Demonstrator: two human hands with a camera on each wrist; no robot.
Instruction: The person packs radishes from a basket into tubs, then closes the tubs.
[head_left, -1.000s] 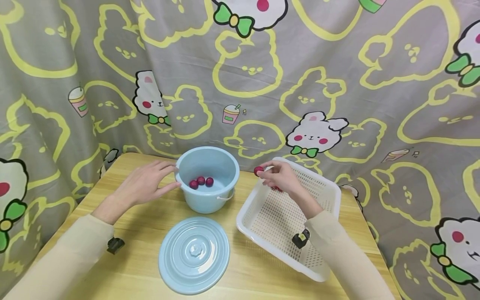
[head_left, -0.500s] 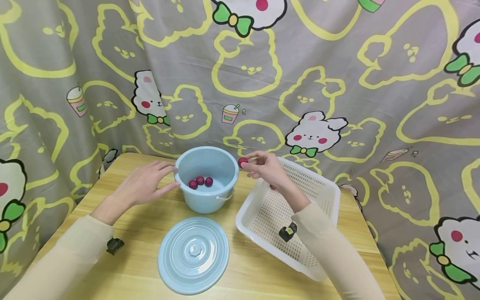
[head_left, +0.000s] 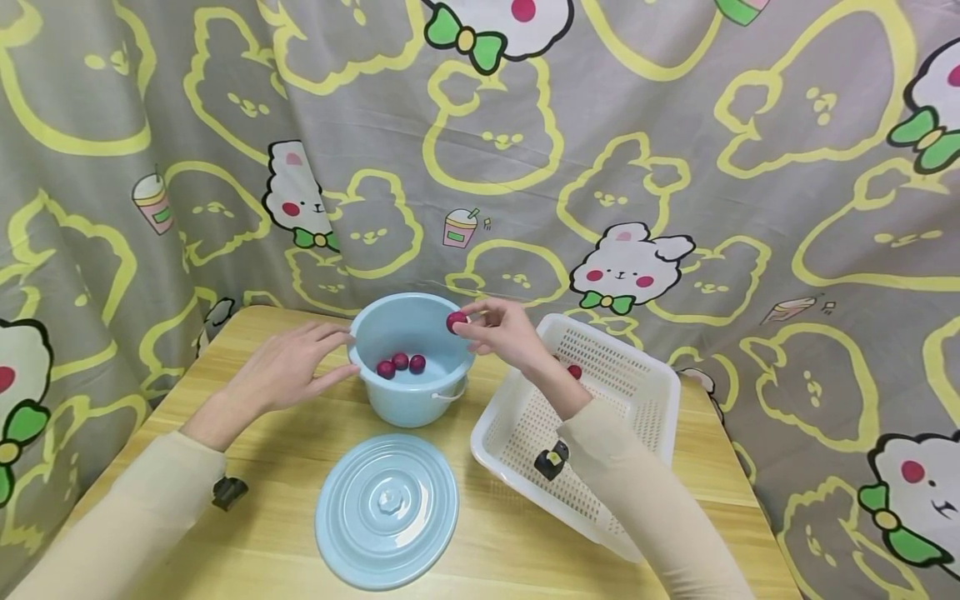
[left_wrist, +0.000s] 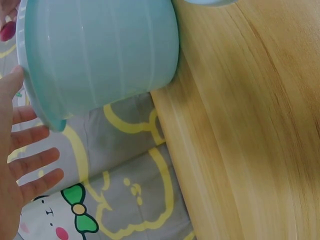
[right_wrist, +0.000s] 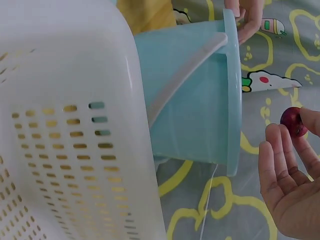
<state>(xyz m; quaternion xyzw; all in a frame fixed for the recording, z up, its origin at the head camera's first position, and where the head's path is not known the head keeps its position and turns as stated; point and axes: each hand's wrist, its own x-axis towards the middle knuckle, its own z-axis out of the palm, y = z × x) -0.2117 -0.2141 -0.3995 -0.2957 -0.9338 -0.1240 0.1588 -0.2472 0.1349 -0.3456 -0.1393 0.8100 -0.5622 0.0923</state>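
Observation:
In the head view, my right hand (head_left: 508, 333) pinches a dark-red plum (head_left: 456, 322) between thumb and fingers, above the right rim of a light-blue bucket (head_left: 408, 406). The right wrist view shows this plum (right_wrist: 293, 122) at the fingertips, beyond the bucket's rim. Three more plums (head_left: 401, 362) lie on the bucket's bottom. My left hand (head_left: 283, 367) is at the bucket's left rim, fingers spread; in the left wrist view its thumb touches the rim (left_wrist: 31, 95). A white perforated basket (head_left: 504, 472) stands under my right forearm, with a plum (head_left: 574, 372) showing inside.
The round blue lid (head_left: 388, 508) lies flat on the wooden table (head_left: 277, 517) in front of the bucket. A white handle (head_left: 450, 393) hangs on the bucket's right side. Behind the table hangs a patterned grey curtain (head_left: 517, 108).
My right hand has carried the plum leftward from over the basket to over the bucket's rim. A plum in the basket has come into clearer view. The left hand has stayed in place.

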